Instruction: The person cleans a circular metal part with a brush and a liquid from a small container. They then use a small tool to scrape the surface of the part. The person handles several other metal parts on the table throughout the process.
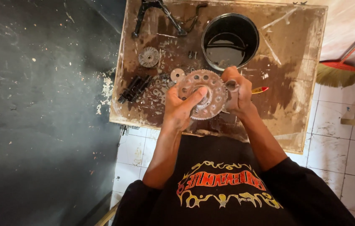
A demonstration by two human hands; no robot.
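Note:
My left hand grips a round metal sprocket with many drilled holes, thumb laid across its centre. It is held just above the stained wooden board. My right hand is closed on the sprocket's right side around a greyish piece, perhaps a rag or small tool; I cannot tell which. A red-tipped object pokes out from behind the right hand.
A black tin of dark liquid stands behind the hands. A small gear, a washer, a black chain piece and a black bracket lie on the board. A broom leans at right. Dark wall at left, tiled floor below.

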